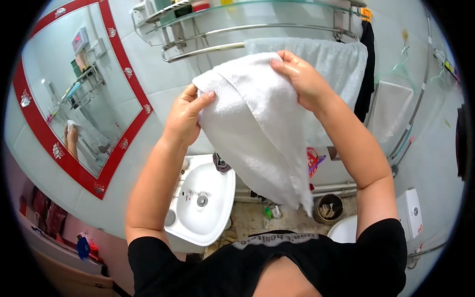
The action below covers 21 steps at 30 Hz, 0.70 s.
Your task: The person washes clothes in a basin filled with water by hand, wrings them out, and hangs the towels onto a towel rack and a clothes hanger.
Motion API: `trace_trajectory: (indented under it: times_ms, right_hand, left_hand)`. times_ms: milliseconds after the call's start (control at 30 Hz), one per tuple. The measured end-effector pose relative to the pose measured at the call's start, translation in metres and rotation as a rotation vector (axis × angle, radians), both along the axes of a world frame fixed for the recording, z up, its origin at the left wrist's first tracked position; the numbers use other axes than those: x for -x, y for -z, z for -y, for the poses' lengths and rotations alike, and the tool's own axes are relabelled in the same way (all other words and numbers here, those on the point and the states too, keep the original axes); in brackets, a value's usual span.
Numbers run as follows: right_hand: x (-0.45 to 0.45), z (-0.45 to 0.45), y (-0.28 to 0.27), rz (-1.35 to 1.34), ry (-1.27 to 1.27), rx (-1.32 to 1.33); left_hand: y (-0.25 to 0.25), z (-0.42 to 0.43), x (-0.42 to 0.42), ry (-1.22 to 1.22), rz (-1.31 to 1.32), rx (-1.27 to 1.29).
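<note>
A white towel (252, 119) hangs down in folds between my two raised hands, in front of the wall rack. My left hand (187, 111) is closed on its upper left corner, thumb on the near side. At the top right, my right hand (301, 76) pinches the towel's upper edge. Another pale towel (336, 64) drapes over the metal bar (210, 51) just behind my right hand. Below my left forearm is the white sink (210, 183), with a dark crumpled cloth (221, 162) on its rim.
A red-framed mirror (79, 89) is on the left wall. Above the bar runs a glass shelf (267, 6). A smaller white cloth (391, 109) and a black garment (365, 69) hang at the right. On the floor stands a waste bin (328, 208) beside the toilet (344, 228).
</note>
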State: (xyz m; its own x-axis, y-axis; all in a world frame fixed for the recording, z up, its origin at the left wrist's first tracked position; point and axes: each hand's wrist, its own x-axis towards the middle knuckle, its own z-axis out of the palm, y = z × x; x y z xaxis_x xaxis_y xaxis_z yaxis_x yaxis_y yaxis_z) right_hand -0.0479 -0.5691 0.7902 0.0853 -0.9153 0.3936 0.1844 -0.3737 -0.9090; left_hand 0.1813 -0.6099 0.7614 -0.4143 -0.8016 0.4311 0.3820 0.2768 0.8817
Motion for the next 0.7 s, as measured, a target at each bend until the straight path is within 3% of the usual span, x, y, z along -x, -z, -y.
trace_trajectory:
  times_ms: [67,133,167,200,267,300,367,467,533,600,633,700]
  right_hand:
    - [-0.008,0.006,-0.004,-0.04,0.016,0.054]
    - [-0.018,0.017,-0.011,0.069,0.153,0.308]
    - [-0.018,0.028,-0.02,-0.032,0.299,0.506]
    - [-0.025,0.027,-0.032,-0.033,0.3,0.509]
    - [-0.045,0.018,-0.059,-0.252,0.675,1.022]
    - [-0.047,0.03,-0.066,-0.256,0.678,1.026]
    - [-0.047,0.064,-0.071,-0.773,0.942,1.472]
    - [-0.06,0.095,-0.062,-1.051,0.909,1.336]
    - [-0.065,0.115,-0.058,-1.166,0.899,1.222]
    - [-0.069,0.13,-0.061,-1.378,1.0,0.968]
    - [-0.07,0.135,-0.066,-1.38,1.003,0.964]
    - [-0.071,0.145,-0.081,-1.425,0.869,0.387]
  left_hand:
    - [-0.005,0.003,-0.003,-0.066,-0.052,0.058]
    - [-0.022,0.012,-0.002,-0.185,-0.077,0.345]
    - [-0.036,0.018,0.0,-0.371,-0.005,0.514]
    - [-0.049,0.037,-0.006,-0.658,0.153,0.738]
    - [-0.087,0.044,-0.005,-1.05,0.025,1.432]
    - [-0.098,0.057,-0.006,-1.113,0.06,1.495]
    - [-0.106,0.077,-0.012,-1.2,0.211,1.479]
    - [-0.101,0.122,-0.021,-1.231,0.345,1.438]
    - [-0.1,0.136,-0.027,-1.225,0.6,1.289]
    - [-0.104,0.145,-0.028,-1.189,0.614,1.3]
    - [-0.106,0.145,-0.023,-1.204,0.632,1.267]
    - [-0.106,0.146,-0.014,-1.188,0.64,1.24]
